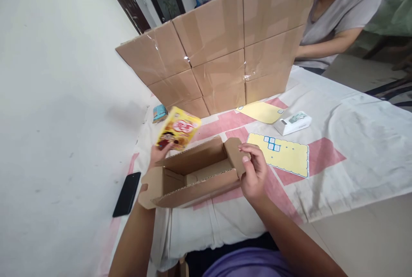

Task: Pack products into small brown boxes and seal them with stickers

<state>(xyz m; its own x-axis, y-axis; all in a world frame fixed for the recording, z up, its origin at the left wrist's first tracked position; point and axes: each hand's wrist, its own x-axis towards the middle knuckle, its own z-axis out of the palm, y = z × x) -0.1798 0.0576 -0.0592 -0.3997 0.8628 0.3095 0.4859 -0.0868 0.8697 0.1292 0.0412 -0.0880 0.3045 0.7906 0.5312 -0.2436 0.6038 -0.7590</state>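
My left hand [159, 153] grips a yellow snack packet [178, 128] with a cartoon picture, held just above the far left edge of an open brown cardboard box [193, 174]. My right hand [254, 172] pinches the box's right end flap [236, 152] between thumb and fingers. The box lies on the cloth-covered table in front of me, and its inside looks empty.
A wall of stacked, taped cardboard boxes [215, 49] stands behind. A black phone [126, 194] lies at the left, a small teal packet [159, 113] behind it. Two yellow sheets [283, 153] and a white box [292, 122] lie right. Another person [334, 28] sits at the far right.
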